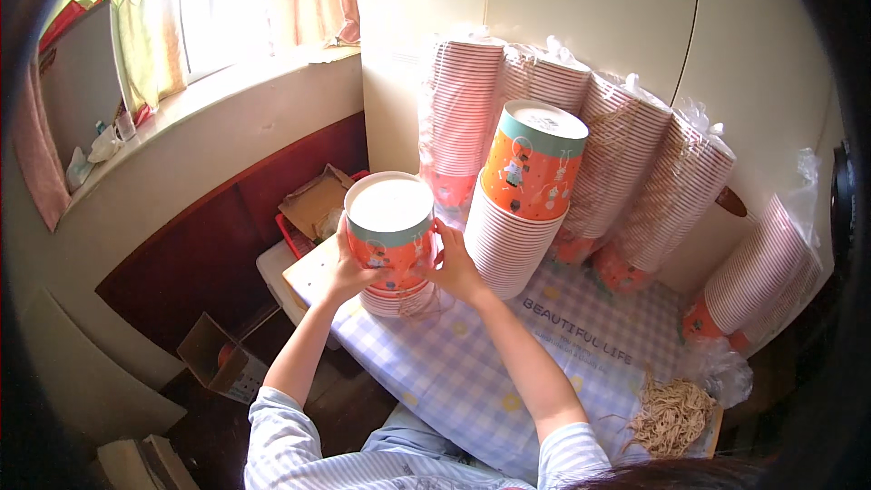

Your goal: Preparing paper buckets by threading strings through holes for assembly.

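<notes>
Your two hands are pressing the short cup stack (pixel 396 254) between them: the left hand (pixel 347 269) lies curved against its left side with the thumb toward the front, and the right hand (pixel 454 268) is at its right side, thumb low at the front and a finger raised higher along the wall. Some thin tan strands (pixel 428 307) show below your right hand; if its fingers also pinch them, I cannot tell. The stack is upside down, its white closed bottom facing up and its open rims facing down, and its long axis goes nearly upright. It is at the left part of the table, over the checked tablecloth (pixel 472 354); whether its lowest rim touches the cloth, I cannot tell. Both your forearms come from the lower edge, reaching forward and converging at the stack, the right one on a longer slant from the right. Just beside your right hand stands a taller cup stack (pixel 517 240), also inverted, leaning slightly. Behind it are wrapped cup stacks (pixel 621 150), and near the table's right corner lies a heap of tan strands (pixel 670 417).
</notes>
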{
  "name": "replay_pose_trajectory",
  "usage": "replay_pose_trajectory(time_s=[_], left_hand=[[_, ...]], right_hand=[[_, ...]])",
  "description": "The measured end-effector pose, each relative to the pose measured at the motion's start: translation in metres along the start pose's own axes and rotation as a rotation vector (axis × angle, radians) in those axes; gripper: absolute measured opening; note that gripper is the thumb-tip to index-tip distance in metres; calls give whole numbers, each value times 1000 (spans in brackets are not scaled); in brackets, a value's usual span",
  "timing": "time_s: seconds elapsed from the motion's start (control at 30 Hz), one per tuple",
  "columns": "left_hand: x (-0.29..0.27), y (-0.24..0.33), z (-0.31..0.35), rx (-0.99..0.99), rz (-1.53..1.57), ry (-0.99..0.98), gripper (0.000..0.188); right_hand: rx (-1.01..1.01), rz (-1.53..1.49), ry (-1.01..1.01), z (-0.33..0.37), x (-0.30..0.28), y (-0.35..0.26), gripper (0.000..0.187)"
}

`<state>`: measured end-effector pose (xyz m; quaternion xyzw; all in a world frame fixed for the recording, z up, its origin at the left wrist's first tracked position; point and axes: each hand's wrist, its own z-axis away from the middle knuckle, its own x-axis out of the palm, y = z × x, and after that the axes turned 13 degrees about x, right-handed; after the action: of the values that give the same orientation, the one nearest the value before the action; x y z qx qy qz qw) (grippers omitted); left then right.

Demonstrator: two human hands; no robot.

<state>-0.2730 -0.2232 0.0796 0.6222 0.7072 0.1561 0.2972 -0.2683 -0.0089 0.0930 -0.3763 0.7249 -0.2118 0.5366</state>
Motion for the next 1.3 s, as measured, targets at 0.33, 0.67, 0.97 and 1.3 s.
replay_pose_trajectory(time_s=[0.33, 0.67, 0.97, 1.3], left_hand=[[-1, -3, 1, -61, 50, -40, 117], [-4, -20, 9, -55, 43, -58, 119], [-1, -9, 12, -63, -7, -34, 119], [-2, -23, 23, -75, -12, -43, 120]], right_hand=[[14, -26, 48, 3, 9, 2, 88], [51, -40, 30, 6, 15, 4, 89], [76, -30, -6, 9, 16, 5, 90], [99, -13, -24, 13, 23, 11, 92]])
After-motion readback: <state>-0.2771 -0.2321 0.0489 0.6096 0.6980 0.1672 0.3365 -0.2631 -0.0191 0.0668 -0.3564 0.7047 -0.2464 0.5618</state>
